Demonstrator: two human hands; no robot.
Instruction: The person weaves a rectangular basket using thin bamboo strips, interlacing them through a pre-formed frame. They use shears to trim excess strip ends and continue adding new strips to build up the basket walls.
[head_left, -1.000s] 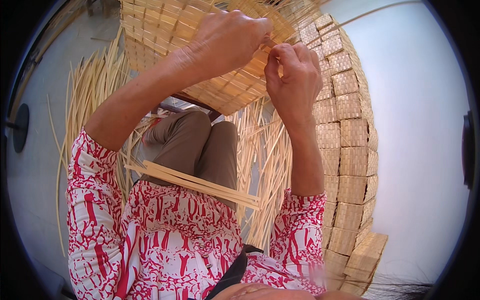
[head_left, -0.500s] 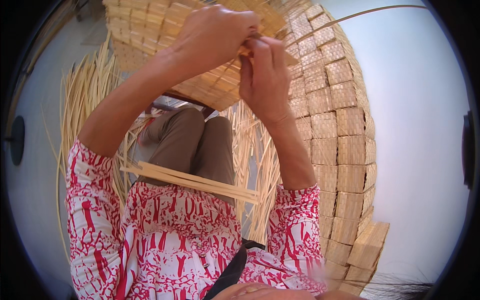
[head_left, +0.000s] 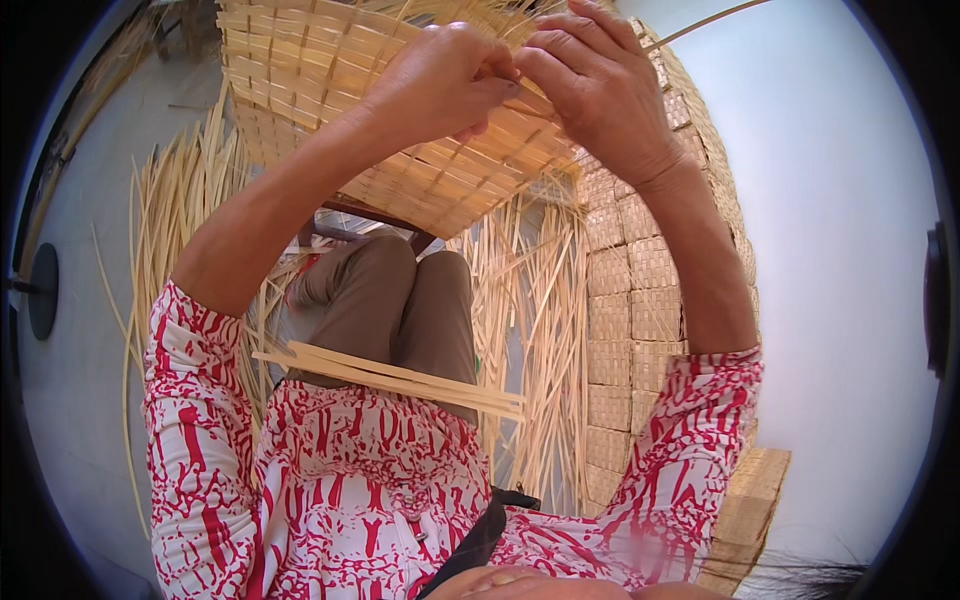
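Note:
A large basket-like piece (head_left: 290, 75) woven from pale flat strips, bamboo-like, stands tilted in front of my knees. At its upper right edge my left hand (head_left: 445, 80) is closed in a pinch; the exact spot under the fingertips is hidden. Just to its right, my right hand (head_left: 605, 95) has its fingers closed on a long thin strip (head_left: 705, 25), whose tail sticks out to the upper right. The fingertips of both hands almost meet. Across my lap lies a small bunch of loose strips (head_left: 390, 380).
Stacked woven boxes (head_left: 660, 265) line the right side by the pale wall. Many loose strips (head_left: 180, 190) lean at the left, and more (head_left: 530, 310) cover the floor right of my knees. One woven block (head_left: 755, 500) sits at the lower right.
My right hand has moved up and to the right, apart from the left hand, with the strip in it. The left hand has shifted slightly down and its grip shows more clearly.

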